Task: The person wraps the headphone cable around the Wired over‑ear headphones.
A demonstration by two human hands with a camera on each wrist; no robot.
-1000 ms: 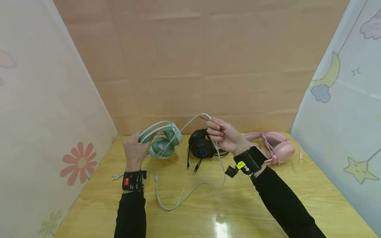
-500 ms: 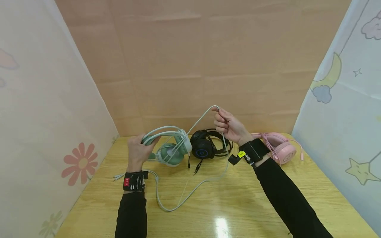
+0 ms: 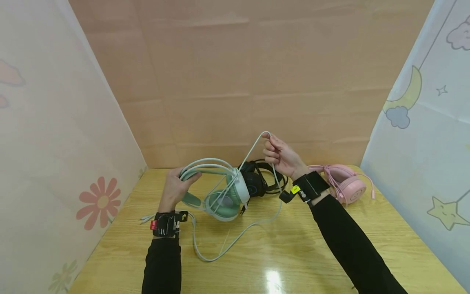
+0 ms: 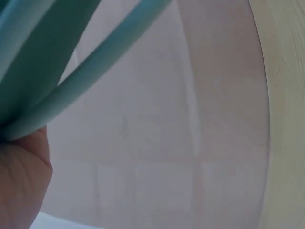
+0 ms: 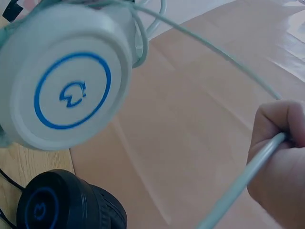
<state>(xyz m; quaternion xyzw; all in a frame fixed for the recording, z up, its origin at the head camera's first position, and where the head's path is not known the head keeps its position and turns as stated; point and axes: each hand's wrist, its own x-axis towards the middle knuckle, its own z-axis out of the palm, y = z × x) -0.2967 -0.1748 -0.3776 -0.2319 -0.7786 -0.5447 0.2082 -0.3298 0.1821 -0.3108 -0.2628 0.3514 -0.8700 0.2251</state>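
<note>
My left hand (image 3: 174, 188) grips the headband of a mint-green headset (image 3: 225, 205), thumb on the near side. The ear cups hang to the right of that hand, with turns of cable across them. In the right wrist view a white ear cup (image 5: 71, 90) shows a blue ring and logo. My right hand (image 3: 282, 157), raised at the right, pinches the pale green cable (image 3: 253, 148) between curled fingers. From there one stretch slants down to the headset, and another drops to the table and loops leftward to its plug end (image 3: 147, 219).
A black headset (image 3: 269, 179) lies at the back of the wooden table (image 3: 312, 261), partly behind the green one. At the back right is a pink headset (image 3: 349, 188) with its cord wound round it. A brown paper backdrop (image 3: 235, 73) stands behind.
The green headset has swung right and tilted, and its cups now overlap the black headset. My right hand has moved up and right with the cable, then held almost still.
</note>
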